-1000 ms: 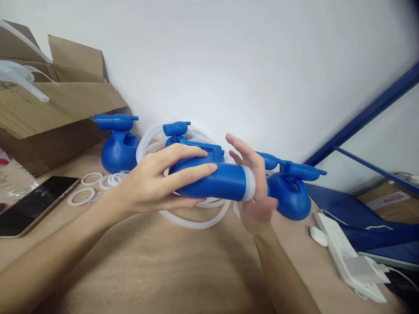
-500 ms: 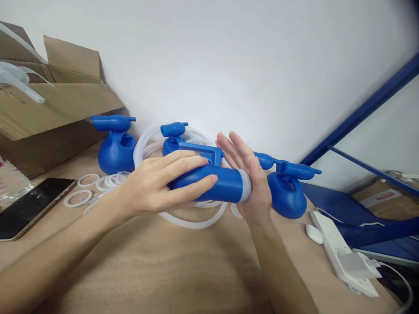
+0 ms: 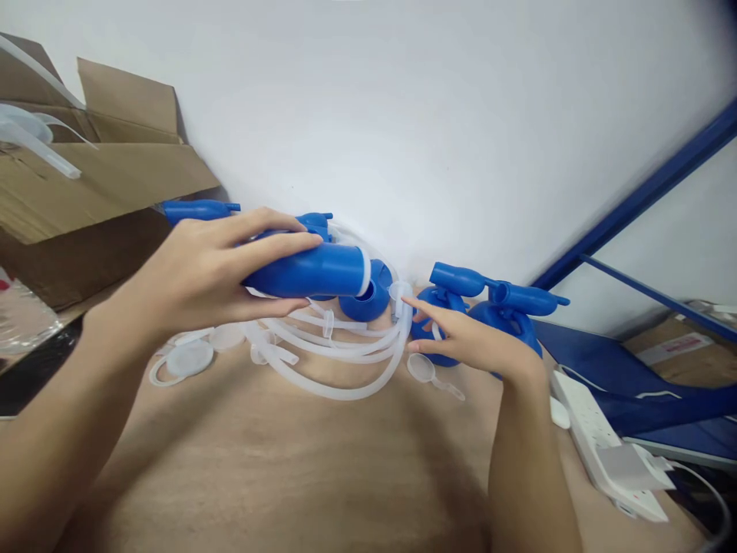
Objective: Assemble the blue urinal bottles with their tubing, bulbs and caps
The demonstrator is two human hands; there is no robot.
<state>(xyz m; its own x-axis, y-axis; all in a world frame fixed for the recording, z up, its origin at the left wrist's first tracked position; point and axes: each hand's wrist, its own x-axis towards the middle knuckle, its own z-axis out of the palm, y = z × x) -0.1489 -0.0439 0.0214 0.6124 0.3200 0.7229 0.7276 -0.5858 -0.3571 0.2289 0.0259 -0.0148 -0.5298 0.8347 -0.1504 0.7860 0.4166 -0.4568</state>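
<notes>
My left hand (image 3: 201,269) is wrapped over a blue plastic urinal bottle (image 3: 314,269), fingers on top and thumb beneath. The bottle is raised and tilted, its mouth facing right with a white ring around the rim. My right hand (image 3: 466,334) reaches in from the right, fingers apart, beside a standing blue bottle (image 3: 427,303). A white ring shows between its fingers; whether they touch it I cannot tell. Just left of the fingertips is a coil of translucent tubing (image 3: 345,393). Below them lies a clear strap cap (image 3: 422,369).
More clear caps and rings (image 3: 190,359) lie at left. Another blue bottle (image 3: 523,299) stands at right near a white power strip (image 3: 604,445). An open cardboard box (image 3: 109,177) stands at far left, with a phone (image 3: 34,369) in front. A blue metal frame (image 3: 650,192) rises at right.
My right palm has come off the bottle's capped mouth and moved right and down. My left hand has shifted the bottle left and up. The mouth now shows a narrow white rim.
</notes>
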